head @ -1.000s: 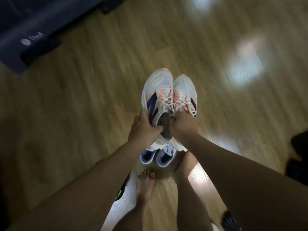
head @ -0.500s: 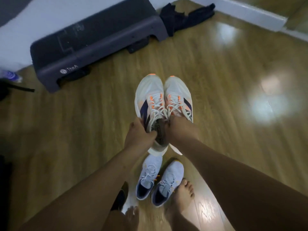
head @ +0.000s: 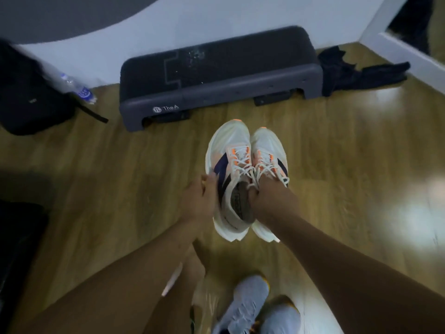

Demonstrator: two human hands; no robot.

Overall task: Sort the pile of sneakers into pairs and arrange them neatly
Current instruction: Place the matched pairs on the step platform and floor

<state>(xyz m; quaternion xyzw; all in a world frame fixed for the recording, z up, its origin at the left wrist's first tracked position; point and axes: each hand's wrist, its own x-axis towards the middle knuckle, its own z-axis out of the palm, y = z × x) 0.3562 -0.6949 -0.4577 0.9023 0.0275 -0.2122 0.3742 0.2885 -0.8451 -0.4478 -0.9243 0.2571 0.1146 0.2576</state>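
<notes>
White mesh, orange eyelets, navy stripes: the 2 matched sneakers point(head: 240, 150) hang side by side above the wooden floor point(head: 120, 177), toes toward the dark grey step platform point(head: 216, 75). The right hand point(head: 267, 201) grips the right shoe's collar; the left hand point(head: 198, 201) lies along the other's outer side, too blurred for me to tell its grip. If that side is loose, I'd expect the shoe to drop and land askew. The black bag point(head: 29, 100) hides its contents.

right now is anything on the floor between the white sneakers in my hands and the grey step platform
Nothing visible: only bare wood floor lies between the white sneakers and the step platform. The bottle lies off left, the black cloth off right.
</notes>
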